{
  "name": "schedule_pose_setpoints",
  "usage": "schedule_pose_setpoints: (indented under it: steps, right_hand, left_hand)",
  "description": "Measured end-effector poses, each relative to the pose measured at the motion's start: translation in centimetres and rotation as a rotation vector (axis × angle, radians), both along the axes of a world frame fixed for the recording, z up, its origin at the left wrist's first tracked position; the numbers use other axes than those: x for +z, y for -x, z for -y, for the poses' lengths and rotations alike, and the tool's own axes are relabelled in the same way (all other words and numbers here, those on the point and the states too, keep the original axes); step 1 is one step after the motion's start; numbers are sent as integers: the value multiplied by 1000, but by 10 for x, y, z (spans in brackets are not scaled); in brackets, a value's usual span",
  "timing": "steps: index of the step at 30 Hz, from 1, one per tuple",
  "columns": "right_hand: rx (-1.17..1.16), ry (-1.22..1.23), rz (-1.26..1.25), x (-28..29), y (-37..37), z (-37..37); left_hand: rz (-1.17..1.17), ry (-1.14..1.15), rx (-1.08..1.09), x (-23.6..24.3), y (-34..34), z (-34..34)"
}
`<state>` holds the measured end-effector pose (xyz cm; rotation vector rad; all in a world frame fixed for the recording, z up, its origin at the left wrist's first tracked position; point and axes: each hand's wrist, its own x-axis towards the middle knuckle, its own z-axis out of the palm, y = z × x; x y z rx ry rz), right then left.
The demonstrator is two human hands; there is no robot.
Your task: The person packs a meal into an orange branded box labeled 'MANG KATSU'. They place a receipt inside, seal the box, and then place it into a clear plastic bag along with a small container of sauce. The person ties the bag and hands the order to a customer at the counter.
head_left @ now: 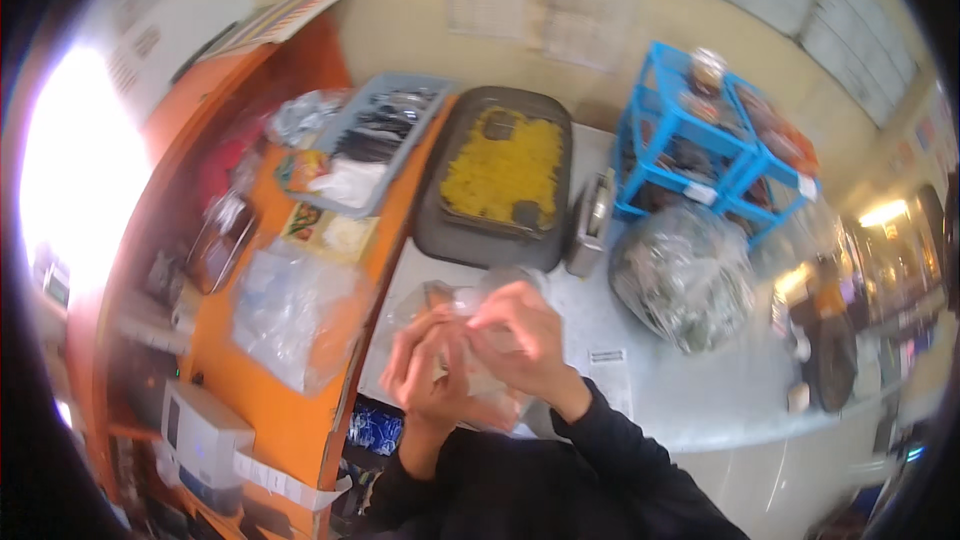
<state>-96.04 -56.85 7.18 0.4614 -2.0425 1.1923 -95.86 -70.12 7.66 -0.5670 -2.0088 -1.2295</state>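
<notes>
Both my hands meet just above the near edge of a grey table [700, 390]. My left hand [425, 370] and my right hand [520, 335] are closed together on a clear plastic bag [455, 305] that is crumpled between the fingers. The picture is blurred, so what the bag holds I cannot make out. Behind the hands lies a dark grey tray [430, 230] filled with small yellow pieces [505, 165].
An orange counter [290, 420] runs along my left, carrying clear bags [290, 310], a grey bin [385, 125] of dark parts and a white box [200, 430]. A blue rack [700, 135], a full clear bag [685, 275] and a small metal box [590, 220] stand right of the tray.
</notes>
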Motion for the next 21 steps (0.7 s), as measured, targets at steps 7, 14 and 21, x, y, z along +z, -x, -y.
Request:
schedule_pose_setpoints:
  steps: [7,14,21]
  right_hand:
    - [12,63,126,5,-8,-9]
    - [138,147,168,9,25,-43]
    - [539,136,525,25,57,-68]
  left_hand:
    - [356,-543,-316,4,-18,-13]
    - [258,-599,-235,-7,-3,-46]
    - [118,-19,-337,-98,-49,-50]
